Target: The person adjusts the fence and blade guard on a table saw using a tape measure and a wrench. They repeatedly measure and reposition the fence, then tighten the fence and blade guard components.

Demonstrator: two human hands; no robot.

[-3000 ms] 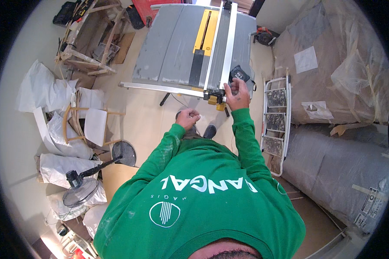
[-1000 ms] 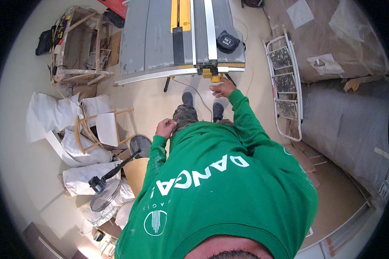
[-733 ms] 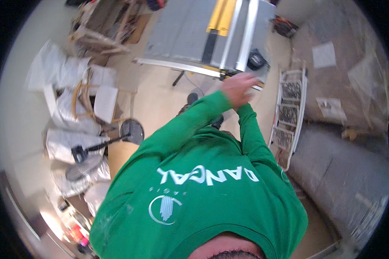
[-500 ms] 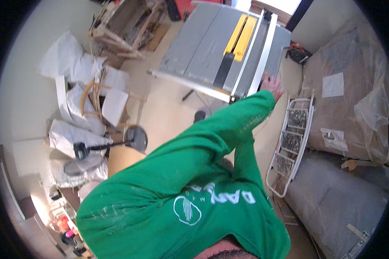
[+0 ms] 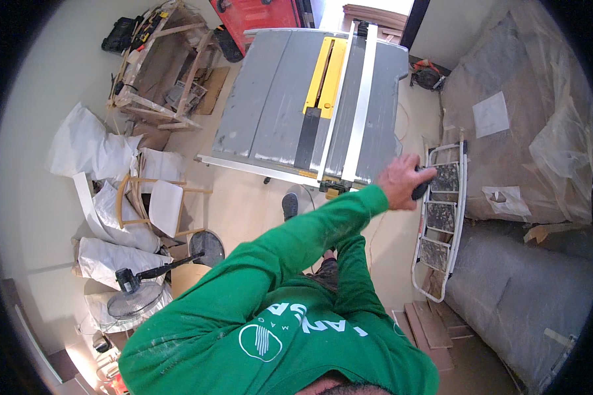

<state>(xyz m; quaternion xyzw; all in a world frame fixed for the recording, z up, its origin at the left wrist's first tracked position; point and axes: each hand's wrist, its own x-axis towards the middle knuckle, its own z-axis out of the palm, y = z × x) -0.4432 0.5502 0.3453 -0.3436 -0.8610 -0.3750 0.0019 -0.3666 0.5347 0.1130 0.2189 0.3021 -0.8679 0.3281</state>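
My left arm, in a green sleeve, reaches across my front to the right. My left hand is closed around a small, rounded black object, mostly covered by the fingers; its kind I cannot make out. The hand is past the near right corner of a grey table saw and beside a folded white step ladder. The saw has a yellow insert around its slot and a long silver fence running away from me. My right sleeve hangs behind the left arm, and its hand is hidden.
Plastic-wrapped bulky items line the right side. To the left are white sacks, a chair and a fan. A wooden frame stands at far left. Wood boards lie at lower right.
My left hand has moved away from the saw's right side, nearer to me and toward the ladder. The view has shifted, showing more of the red thing behind the saw.
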